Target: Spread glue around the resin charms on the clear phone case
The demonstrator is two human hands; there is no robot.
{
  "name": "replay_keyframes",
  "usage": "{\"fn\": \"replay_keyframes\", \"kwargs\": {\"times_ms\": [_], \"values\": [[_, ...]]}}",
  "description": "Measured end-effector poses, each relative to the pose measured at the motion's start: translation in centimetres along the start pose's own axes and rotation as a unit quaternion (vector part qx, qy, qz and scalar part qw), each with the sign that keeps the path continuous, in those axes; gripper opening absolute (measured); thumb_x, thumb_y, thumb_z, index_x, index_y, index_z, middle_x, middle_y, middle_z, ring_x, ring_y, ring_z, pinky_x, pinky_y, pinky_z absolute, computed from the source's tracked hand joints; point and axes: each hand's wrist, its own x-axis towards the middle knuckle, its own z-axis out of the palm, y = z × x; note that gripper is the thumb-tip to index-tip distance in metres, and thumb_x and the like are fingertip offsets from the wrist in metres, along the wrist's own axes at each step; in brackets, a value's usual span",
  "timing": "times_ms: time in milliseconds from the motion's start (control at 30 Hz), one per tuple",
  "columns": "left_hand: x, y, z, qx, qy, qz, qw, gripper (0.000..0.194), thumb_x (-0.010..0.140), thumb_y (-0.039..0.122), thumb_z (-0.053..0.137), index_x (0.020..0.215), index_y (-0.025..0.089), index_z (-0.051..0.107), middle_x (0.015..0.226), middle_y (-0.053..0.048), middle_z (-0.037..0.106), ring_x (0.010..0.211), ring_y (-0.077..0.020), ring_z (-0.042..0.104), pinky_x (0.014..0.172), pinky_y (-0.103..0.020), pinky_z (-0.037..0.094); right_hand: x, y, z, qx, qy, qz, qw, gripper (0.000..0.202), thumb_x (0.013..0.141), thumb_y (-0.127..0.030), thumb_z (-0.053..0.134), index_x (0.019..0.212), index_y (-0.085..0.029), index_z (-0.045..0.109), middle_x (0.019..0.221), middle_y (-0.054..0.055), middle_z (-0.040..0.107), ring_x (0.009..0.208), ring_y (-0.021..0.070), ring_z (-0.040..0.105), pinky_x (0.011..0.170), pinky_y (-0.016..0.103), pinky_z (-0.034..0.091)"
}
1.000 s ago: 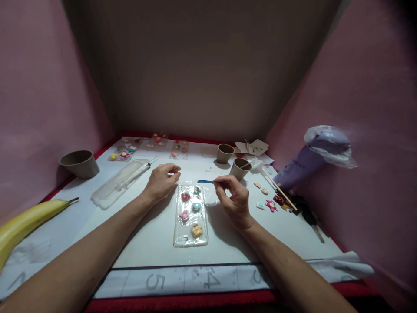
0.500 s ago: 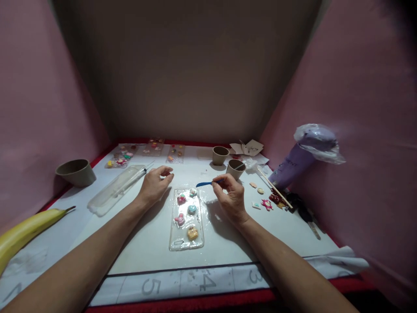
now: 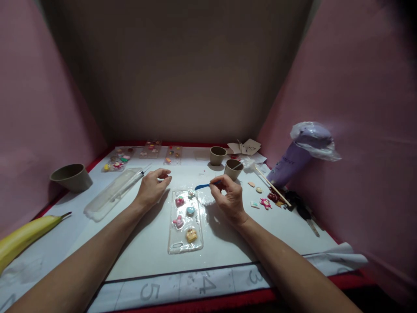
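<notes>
A clear phone case (image 3: 182, 241) lies in front of me, its glossy surface dotted with several small charms, among them a pink bunny (image 3: 178, 222), a yellow charm (image 3: 191, 235) and a blue round one (image 3: 190, 211). My right hand (image 3: 230, 198) pinches a small blue spatula (image 3: 202, 186). The blade points left, just above the upper right corner of the case. My left hand (image 3: 153, 187) rests to the upper left of the case, fingers loosely curved and apart, with nothing visible in them.
Two cups (image 3: 218, 155) stand behind my right hand, one with a stick in it. Loose charms (image 3: 265, 203) and a wooden stick (image 3: 273, 186) lie to the right, near a purple bag (image 3: 289, 158). Leftward are a plastic packet (image 3: 114, 193), another cup (image 3: 72, 178) and a banana (image 3: 29, 234).
The whole view has shifted slightly. My right hand still grips the spatula, its blade tilted a little more down toward the case's upper edge. My left hand stays about where it was.
</notes>
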Motion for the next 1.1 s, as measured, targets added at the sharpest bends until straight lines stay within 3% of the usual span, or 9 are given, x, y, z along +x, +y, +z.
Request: {"fn": "replay_keyframes", "kwargs": {"times_ms": [400, 700, 933, 1100], "values": [[-0.07, 0.22, 0.06, 0.009, -0.009, -0.004, 1.0, 0.035, 0.075, 0.037, 0.055, 0.1, 0.016, 0.068, 0.096, -0.01, 0.07, 0.072, -0.0196, 0.065, 0.072, -0.035, 0.052, -0.11, -0.2, -0.25, 0.001, 0.011, -0.019, 1.0, 0.007, 0.076, -0.013, 0.058, 0.077, -0.019, 0.06, 0.063, -0.002, 0.059, 0.055, 0.0109, 0.053, 0.055, 0.025, 0.045], [-0.17, 0.38, -0.07, 0.011, -0.005, -0.004, 1.0, 0.034, 0.074, 0.036, 0.055, 0.098, 0.016, 0.069, 0.095, -0.01, 0.07, 0.072, -0.0199, 0.065, 0.074, -0.036, 0.052, -0.46, -0.52, -0.08, 0.01, -0.036, -0.052, 0.998, 0.011, 0.075, -0.009, 0.057, 0.078, -0.018, 0.06, 0.065, -0.002, 0.056, 0.052, 0.0093, 0.048, 0.053, 0.024, 0.043], [-0.01, 0.14, 0.1, 0.002, -0.005, -0.009, 1.0, 0.03, 0.074, 0.035, 0.056, 0.095, 0.017, 0.069, 0.094, -0.008, 0.071, 0.076, -0.0201, 0.064, 0.075, -0.035, 0.052, -0.58, -0.65, -0.28, 0.018, -0.02, -0.065, 0.998, 0.011, 0.075, -0.009, 0.058, 0.079, -0.019, 0.061, 0.067, -0.002, 0.058, 0.055, 0.01, 0.051, 0.053, 0.024, 0.044], [0.17, -0.33, 0.17, 0.0, 0.007, -0.015, 1.0, 0.03, 0.075, 0.034, 0.057, 0.096, 0.018, 0.069, 0.093, -0.008, 0.07, 0.076, -0.0203, 0.064, 0.075, -0.035, 0.051, -0.35, -0.02, -0.28, 0.03, 0.024, -0.027, 0.999, 0.008, 0.077, -0.012, 0.06, 0.081, -0.019, 0.061, 0.068, -0.002, 0.06, 0.059, 0.0111, 0.054, 0.057, 0.025, 0.045]]}}
